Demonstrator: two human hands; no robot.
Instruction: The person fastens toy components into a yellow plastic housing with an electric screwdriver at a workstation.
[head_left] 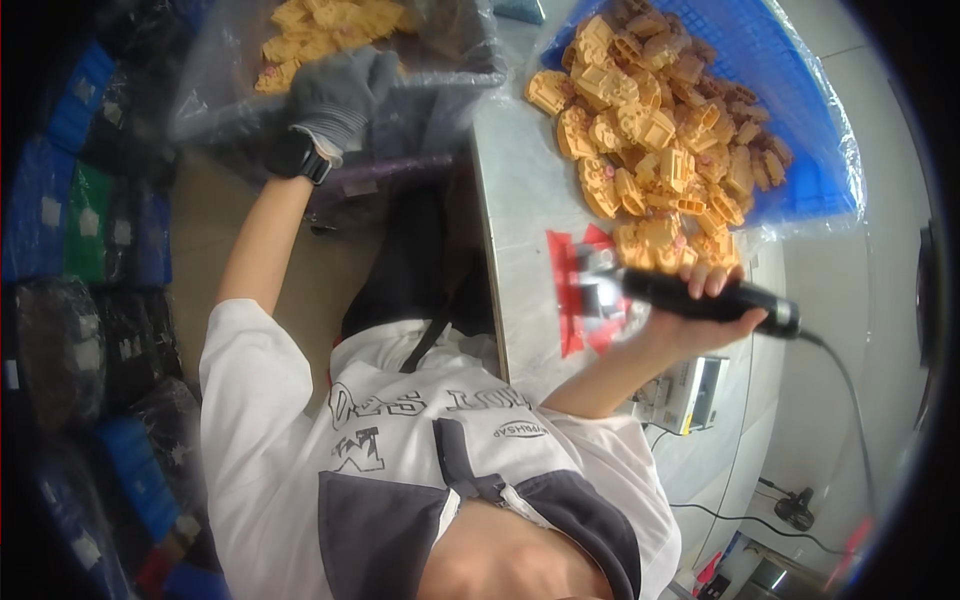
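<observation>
Over grey table (520, 215): black cylindrical tool (660, 290), shiny head (604, 296), clasped in right hand (700, 326); left hand (342, 95): grip unclear.

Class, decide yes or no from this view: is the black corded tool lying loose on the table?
No, the right grip is wrapped around the black corded tool.
</observation>
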